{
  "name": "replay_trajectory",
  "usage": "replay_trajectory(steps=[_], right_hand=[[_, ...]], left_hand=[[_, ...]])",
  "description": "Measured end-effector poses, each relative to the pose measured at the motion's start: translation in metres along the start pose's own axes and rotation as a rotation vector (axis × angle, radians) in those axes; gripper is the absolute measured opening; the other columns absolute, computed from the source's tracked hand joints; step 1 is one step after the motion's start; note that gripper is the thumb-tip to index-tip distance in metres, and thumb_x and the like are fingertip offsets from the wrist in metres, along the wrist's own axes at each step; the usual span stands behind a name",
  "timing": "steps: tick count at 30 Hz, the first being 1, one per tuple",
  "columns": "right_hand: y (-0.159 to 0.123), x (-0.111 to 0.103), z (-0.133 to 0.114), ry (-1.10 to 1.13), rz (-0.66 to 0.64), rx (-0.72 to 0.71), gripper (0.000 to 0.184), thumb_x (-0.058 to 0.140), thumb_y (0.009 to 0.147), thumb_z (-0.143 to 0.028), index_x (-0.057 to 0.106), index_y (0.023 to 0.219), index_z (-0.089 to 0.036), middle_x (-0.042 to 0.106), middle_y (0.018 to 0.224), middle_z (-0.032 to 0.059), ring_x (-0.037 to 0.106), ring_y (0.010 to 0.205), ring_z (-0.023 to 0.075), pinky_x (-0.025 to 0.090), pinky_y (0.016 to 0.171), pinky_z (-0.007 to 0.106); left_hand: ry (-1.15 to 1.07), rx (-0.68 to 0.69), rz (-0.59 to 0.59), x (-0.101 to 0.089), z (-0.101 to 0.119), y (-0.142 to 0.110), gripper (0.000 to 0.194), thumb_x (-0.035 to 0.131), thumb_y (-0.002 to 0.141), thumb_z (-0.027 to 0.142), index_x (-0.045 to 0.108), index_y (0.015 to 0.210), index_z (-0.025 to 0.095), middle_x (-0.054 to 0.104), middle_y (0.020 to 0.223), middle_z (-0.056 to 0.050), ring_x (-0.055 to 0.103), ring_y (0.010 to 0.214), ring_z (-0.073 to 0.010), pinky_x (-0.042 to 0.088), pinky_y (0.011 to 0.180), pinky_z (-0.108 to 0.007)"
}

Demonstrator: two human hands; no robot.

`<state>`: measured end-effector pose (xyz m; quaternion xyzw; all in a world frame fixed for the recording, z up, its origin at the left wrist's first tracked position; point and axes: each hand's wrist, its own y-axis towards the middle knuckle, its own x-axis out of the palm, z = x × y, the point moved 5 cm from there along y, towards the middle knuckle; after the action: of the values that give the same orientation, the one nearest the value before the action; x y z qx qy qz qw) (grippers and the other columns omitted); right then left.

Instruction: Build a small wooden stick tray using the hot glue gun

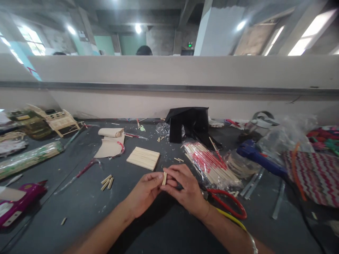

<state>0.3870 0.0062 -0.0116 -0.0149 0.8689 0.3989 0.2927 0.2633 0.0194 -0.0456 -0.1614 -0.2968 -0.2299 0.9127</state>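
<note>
Between the fingertips of my left hand (pixel 148 190) and my right hand (pixel 185 188) are short pale wooden stick pieces (pixel 164 178), held upright and side by side. Both hands are closed in a pinch on them, just above the dark table. Just beyond my fingers lies a flat panel (pixel 143 158) made of wooden sticks laid edge to edge. Several short cut sticks (pixel 107 182) rest to the left of my left hand. Pliers with red handles (pixel 230 203) lie beside my right wrist, partly hidden by it.
A plastic bag of wooden sticks (pixel 206 164) lies to the right, near a blue glue gun (pixel 261 160). Rolled sandpaper (pixel 109 143) and black cloth (pixel 189 123) are farther back. A purple tool (pixel 22 201) sits at left. A low partition (pixel 159 70) bounds the table's back.
</note>
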Motion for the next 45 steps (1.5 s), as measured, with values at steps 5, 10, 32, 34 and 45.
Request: replay_trajectory(steps=[5,10,32,34,45], right_hand=[[-0.002,0.004,0.002,-0.051,-0.04,-0.01,0.055,0.07,0.078,-0.03,0.05,0.129,-0.023,0.061,0.105,0.0088,0.056,0.097,0.023,0.051,0.085,0.041],[-0.002,0.005,0.004,-0.059,-0.052,-0.022,0.041,0.068,0.08,-0.03,0.058,0.12,-0.026,0.062,0.101,0.0071,0.058,0.094,0.0225,0.053,0.081,0.04],[0.05,0.061,0.039,-0.325,-0.346,0.28,0.097,0.073,0.065,-0.048,0.028,0.144,-0.013,0.049,0.131,0.021,0.044,0.121,0.0361,0.038,0.096,0.052],[0.06,0.078,0.044,-0.326,-0.42,0.297,0.105,0.074,0.06,-0.053,0.026,0.145,-0.016,0.042,0.137,0.0228,0.041,0.124,0.0397,0.035,0.097,0.055],[0.041,0.061,0.041,0.249,-0.345,0.627,0.064,0.052,0.084,-0.052,0.041,0.137,-0.017,0.062,0.119,0.0162,0.064,0.097,0.026,0.05,0.08,0.041]], left_hand=[[-0.003,-0.003,0.028,-0.007,-0.003,0.003,0.013,0.066,0.08,0.024,0.07,0.081,0.012,0.071,0.079,-0.008,0.06,0.07,-0.0111,0.043,0.07,-0.021],[-0.007,-0.009,-0.015,-0.006,-0.006,0.003,0.015,0.066,0.081,0.026,0.07,0.083,0.011,0.069,0.079,-0.007,0.058,0.07,-0.011,0.043,0.069,-0.022],[2.085,0.06,0.855,-0.07,0.103,-0.021,0.026,0.043,0.076,0.024,0.067,0.068,0.014,0.07,0.078,-0.018,0.061,0.088,-0.0351,0.039,0.075,-0.043],[2.163,-0.031,0.855,-0.074,0.101,-0.024,0.03,0.041,0.077,0.026,0.069,0.073,0.013,0.07,0.081,-0.02,0.062,0.09,-0.0364,0.04,0.075,-0.044],[2.123,0.021,0.847,-0.072,0.1,-0.025,0.033,0.044,0.08,0.036,0.068,0.076,0.013,0.069,0.084,-0.019,0.062,0.089,-0.0355,0.041,0.077,-0.045]])
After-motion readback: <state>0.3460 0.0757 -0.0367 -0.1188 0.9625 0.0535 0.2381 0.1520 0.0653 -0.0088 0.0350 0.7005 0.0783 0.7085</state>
